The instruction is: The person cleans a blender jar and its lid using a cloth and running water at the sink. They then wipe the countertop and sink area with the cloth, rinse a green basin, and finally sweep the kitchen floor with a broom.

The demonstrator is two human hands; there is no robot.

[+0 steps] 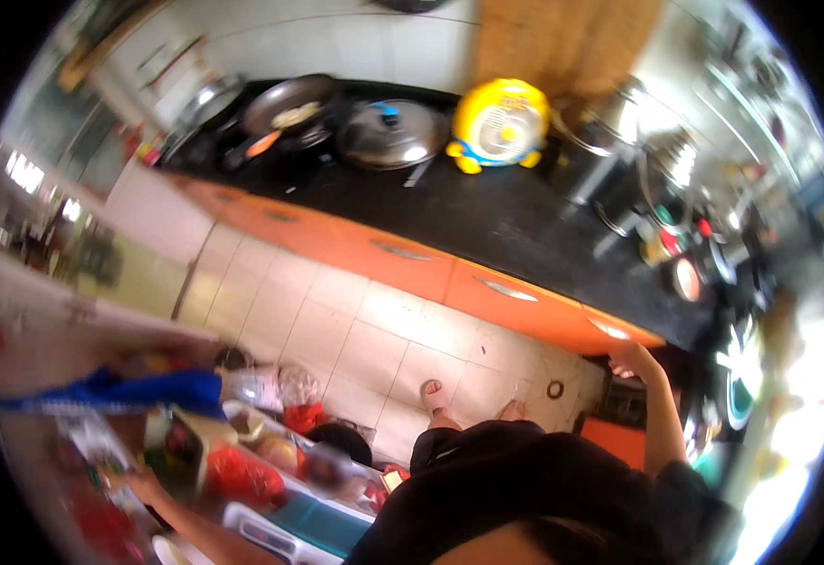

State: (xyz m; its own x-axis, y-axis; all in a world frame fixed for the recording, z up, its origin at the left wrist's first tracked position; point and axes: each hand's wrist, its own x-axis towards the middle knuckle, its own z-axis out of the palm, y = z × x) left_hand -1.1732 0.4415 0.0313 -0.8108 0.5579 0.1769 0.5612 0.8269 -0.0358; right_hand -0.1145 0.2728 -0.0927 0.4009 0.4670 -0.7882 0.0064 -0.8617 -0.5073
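My left hand [132, 483] reaches out at the lower left, over a crowded surface of bags and food packages. Its fingers are blurred, close to something small, green and white, and I cannot tell whether they grip it. On the other side my right hand [630, 361] hangs with its fingers loosely bent and slightly apart, holding nothing that I can see. It is just below the silver handle [610, 330] at the right end of the orange cabinet front [403, 261]. Nearest my left forearm are a red plastic bag [242, 476] and a teal-lidded box [323, 523].
Along the black counter [497, 209] stand a frying pan [291, 111] with food, a lidded pan [391, 137], a yellow toy-shaped fan [501, 129] and steel pots [605, 122]. Blue cloth [162, 391] lies left. Pale floor tiles [365, 348] run between both sides.
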